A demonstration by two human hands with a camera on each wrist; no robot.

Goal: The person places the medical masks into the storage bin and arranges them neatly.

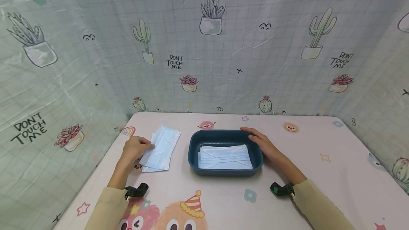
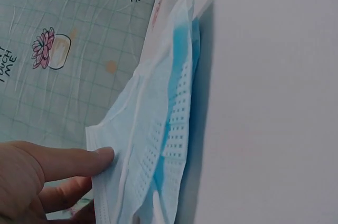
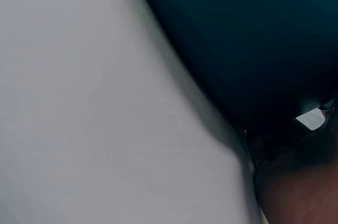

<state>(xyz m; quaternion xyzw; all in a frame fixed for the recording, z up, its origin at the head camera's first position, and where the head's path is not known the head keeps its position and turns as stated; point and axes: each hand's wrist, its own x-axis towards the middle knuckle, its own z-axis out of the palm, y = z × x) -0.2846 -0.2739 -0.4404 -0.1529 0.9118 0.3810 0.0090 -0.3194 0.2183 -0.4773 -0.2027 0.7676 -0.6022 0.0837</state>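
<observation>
On the left of the table, several overlapping light blue face masks [image 1: 163, 150] lie at a slant. My left hand [image 1: 136, 148] pinches their left edge, with the thumb [image 2: 103, 159] on the near face and fingers behind. Pleats, a white ear loop and dotted edge seams show in the left wrist view. A dark blue plastic bin [image 1: 223, 173] with rounded corners stands mid-table, more face masks [image 1: 225, 157] lying flat inside. My right hand [image 1: 263, 144] grips the bin's far right corner, fingers over the rim. In the dim right wrist view, the bin wall hides most of that hand.
The white table [image 1: 306, 173] carries printed cartoon figures and stars. Behind it and along both sides hangs a grey-green curtain [image 1: 204, 52] printed with cacti. Dark wrist devices [image 1: 136, 190] sit on both wrists.
</observation>
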